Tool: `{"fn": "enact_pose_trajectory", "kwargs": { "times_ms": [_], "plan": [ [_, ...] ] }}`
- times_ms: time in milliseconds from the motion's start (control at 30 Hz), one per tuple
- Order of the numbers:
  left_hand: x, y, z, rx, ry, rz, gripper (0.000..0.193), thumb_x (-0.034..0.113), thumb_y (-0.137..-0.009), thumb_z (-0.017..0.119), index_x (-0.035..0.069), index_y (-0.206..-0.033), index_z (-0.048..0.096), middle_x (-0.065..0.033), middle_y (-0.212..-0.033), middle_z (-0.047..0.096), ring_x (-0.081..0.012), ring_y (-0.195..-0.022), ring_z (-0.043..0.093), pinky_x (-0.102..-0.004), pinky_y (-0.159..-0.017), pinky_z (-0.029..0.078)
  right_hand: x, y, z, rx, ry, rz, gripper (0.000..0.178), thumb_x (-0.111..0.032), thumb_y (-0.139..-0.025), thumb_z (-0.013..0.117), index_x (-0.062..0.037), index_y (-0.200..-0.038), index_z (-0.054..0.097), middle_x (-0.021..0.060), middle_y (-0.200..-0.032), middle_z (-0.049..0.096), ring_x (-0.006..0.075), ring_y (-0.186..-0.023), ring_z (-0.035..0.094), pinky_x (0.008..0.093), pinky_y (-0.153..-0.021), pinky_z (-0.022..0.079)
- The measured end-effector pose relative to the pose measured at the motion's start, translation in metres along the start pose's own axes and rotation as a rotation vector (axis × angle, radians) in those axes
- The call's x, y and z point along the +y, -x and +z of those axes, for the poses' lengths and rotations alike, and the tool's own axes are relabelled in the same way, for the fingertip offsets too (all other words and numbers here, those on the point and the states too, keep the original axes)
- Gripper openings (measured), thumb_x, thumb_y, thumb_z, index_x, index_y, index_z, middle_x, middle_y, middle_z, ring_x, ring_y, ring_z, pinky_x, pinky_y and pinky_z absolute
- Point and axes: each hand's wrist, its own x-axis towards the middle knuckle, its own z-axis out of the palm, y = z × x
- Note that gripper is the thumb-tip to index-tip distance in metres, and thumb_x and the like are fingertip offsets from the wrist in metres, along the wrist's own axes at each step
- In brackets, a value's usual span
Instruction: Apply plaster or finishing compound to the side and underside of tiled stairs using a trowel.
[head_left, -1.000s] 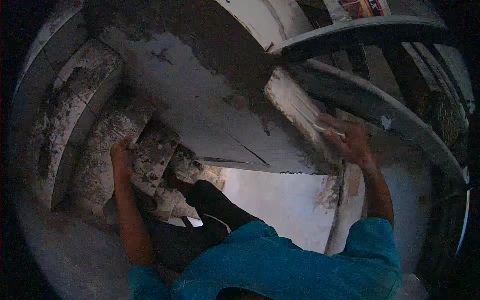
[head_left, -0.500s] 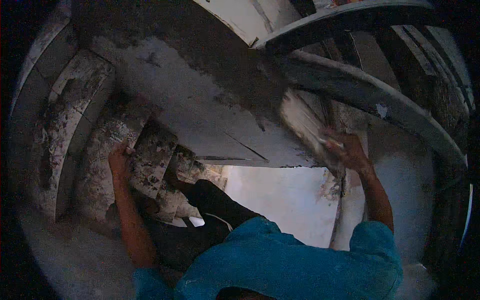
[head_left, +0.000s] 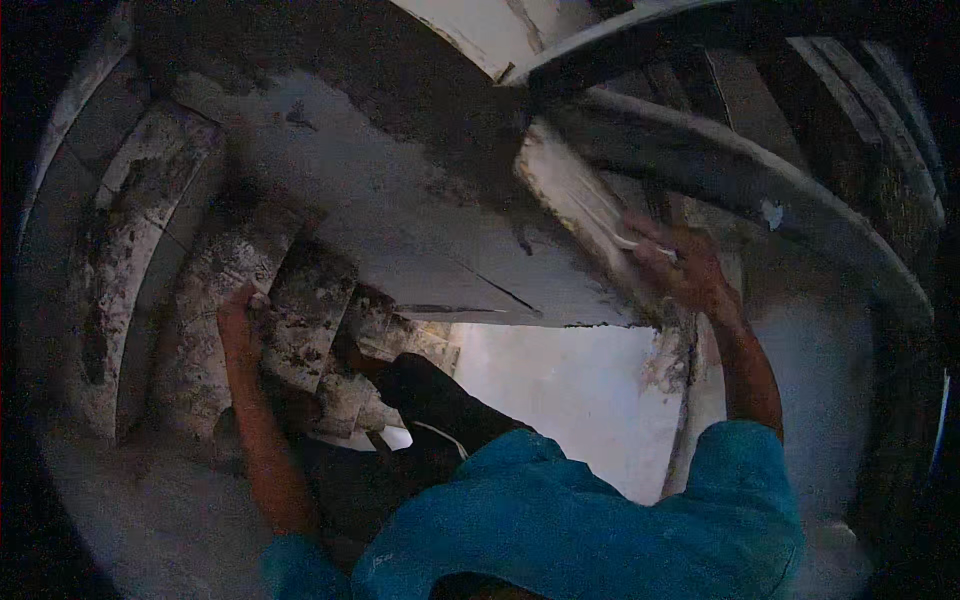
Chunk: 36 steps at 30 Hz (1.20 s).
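My right hand [head_left: 685, 265] is closed round the pale handle of a long plastering float [head_left: 575, 190]. The float's board slants up and left from my fingers, lying along the grey plastered wall [head_left: 390, 200], which carries darker, wet-looking patches. Over on the left, my left hand [head_left: 240, 315] is held low above the splattered stair treads [head_left: 215, 330], its fingers curled in. Whether anything small sits in those fingers is too dim to make out.
Stained steps [head_left: 150, 220] curve up along the left side. Dark curved bands [head_left: 740, 165] of a stair structure arch over the upper right. A pale, brightly lit surface [head_left: 560, 400] shows below the wall's lower edge.
The float has slid up and to the left along the wall, and my right hand has shifted slightly the same way. My left hand has stayed nearly still.
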Motion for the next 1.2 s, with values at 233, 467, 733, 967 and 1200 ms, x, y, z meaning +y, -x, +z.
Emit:
{"fn": "enact_pose_trajectory", "kwargs": {
  "times_ms": [233,467,733,967,1200],
  "plan": [
    [0.035,0.017,0.054,0.065,-0.199,-0.046,0.033,0.028,-0.084,0.057,-0.001,-0.098,0.058,-0.0114,-0.100,0.056,-0.0192,-0.076,0.053,-0.0363,-0.068,0.043,0.036,0.032,0.005,-0.069,0.028,0.072,0.034,-0.020,-0.083,0.057,-0.0074,-0.115,0.055,0.0124,-0.112,0.057,0.0248,-0.104,0.054,0.0348,-0.090,0.040],
    [0.007,0.001,0.029,0.030,0.120,0.009,0.036,0.031,-0.084,0.057,-0.001,-0.098,0.059,-0.0107,-0.097,0.057,-0.0195,-0.085,0.053,-0.0359,-0.075,0.043,0.097,0.133,-0.005,-0.097,0.069,0.388,0.036,-0.024,-0.082,0.059,-0.0071,-0.113,0.056,0.0133,-0.102,0.061,0.0217,-0.093,0.058,0.0331,-0.081,0.046],
    [0.007,0.005,0.004,-0.029,-0.127,0.085,0.028,0.028,-0.084,0.058,0.001,-0.087,0.058,-0.0072,-0.083,0.057,-0.0166,-0.077,0.055,-0.0322,-0.064,0.044,0.025,0.106,0.101,0.459,-0.264,0.120,0.040,-0.023,-0.082,0.056,-0.0023,-0.115,0.052,0.0165,-0.100,0.061,0.0233,-0.087,0.061,0.0330,-0.076,0.047],
    [0.030,0.022,0.038,0.004,-0.196,0.057,0.021,0.025,-0.083,0.058,0.005,-0.077,0.058,-0.0014,-0.065,0.052,-0.0110,-0.056,0.049,-0.0286,-0.053,0.041,0.028,0.053,0.207,0.810,-0.421,0.332,0.044,-0.023,-0.082,0.056,0.0002,-0.118,0.048,0.0202,-0.098,0.060,0.0244,-0.085,0.060,0.0346,-0.071,0.047],
    [0.016,0.020,0.027,0.021,-0.093,0.054,0.025,0.027,-0.081,0.061,0.008,-0.067,0.055,0.0026,-0.053,0.043,-0.0098,-0.046,0.041,-0.0302,-0.047,0.037,-0.011,-0.022,0.215,0.835,-0.433,0.155,0.051,-0.027,-0.085,0.051,0.0002,-0.126,0.037,0.0180,-0.096,0.059,0.0210,-0.082,0.057,0.0331,-0.072,0.046]
  ]
}}
